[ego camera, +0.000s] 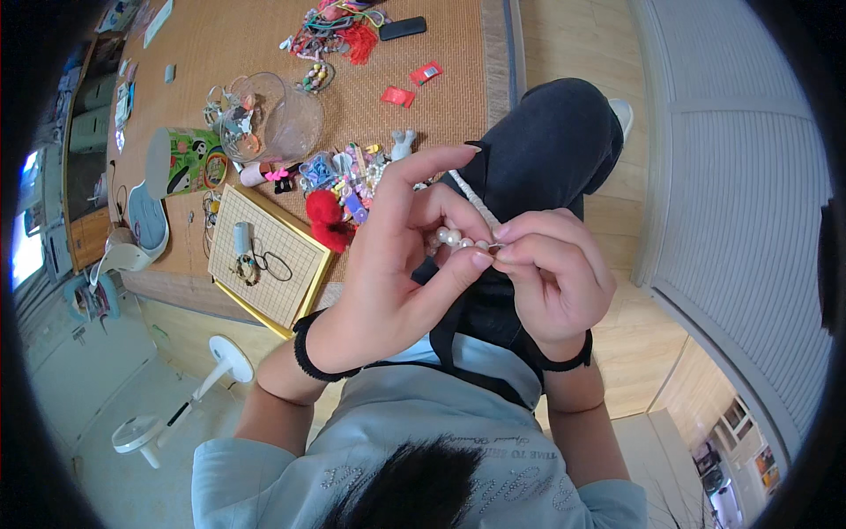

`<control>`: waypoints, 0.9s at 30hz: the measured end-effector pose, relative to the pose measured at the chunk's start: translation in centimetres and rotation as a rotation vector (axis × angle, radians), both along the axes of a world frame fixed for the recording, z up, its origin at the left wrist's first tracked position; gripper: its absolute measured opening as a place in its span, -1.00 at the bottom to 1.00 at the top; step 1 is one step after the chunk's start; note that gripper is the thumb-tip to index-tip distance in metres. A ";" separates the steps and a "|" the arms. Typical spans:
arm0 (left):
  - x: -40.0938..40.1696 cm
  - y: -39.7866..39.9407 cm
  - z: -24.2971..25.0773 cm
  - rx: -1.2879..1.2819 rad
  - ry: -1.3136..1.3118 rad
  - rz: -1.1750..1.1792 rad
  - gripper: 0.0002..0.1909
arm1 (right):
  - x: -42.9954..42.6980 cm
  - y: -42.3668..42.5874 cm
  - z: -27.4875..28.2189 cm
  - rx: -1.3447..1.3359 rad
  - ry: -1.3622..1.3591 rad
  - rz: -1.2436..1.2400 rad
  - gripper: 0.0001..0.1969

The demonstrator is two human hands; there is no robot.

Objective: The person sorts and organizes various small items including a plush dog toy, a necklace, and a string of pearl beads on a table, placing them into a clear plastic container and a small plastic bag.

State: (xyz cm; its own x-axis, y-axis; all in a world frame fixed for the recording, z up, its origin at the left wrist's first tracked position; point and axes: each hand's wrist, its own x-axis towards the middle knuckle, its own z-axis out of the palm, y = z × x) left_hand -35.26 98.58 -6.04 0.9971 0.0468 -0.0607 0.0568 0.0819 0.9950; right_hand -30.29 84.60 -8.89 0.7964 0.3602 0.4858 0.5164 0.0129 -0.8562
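A short string of pearl-like beads curves across the fingers of my left hand. My left thumb and a bent finger meet at the end of that string, while the index finger arches above. Thumb and fingertips of my right hand pinch what looks like a thin clear thread at the same end. The two hands nearly touch over my lap. Part of the bead string is hidden inside the left palm. Behind the fingers, a pale braided cord or strap slants across the dark trousers.
On the woven mat lie mixed beads and trinkets, red pompoms, a clear plastic jar, a panda-print cup, red packets, tangled cords and a black phone-like object. A gridded board sits at the mat's edge.
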 end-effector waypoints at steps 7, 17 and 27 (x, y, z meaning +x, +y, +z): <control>0.4 -0.1 0.1 -0.034 0.015 -0.039 -0.43 | 0.3 0.1 -0.8 0.086 -0.026 0.024 -0.82; 0.9 0.3 -2.2 -0.140 -0.004 -0.104 -0.47 | -0.1 -0.1 -0.5 0.098 0.068 0.016 -0.80; 2.2 1.6 -10.0 0.480 -0.015 -0.452 -0.71 | 0.6 -2.6 1.7 0.041 0.132 -0.155 -0.87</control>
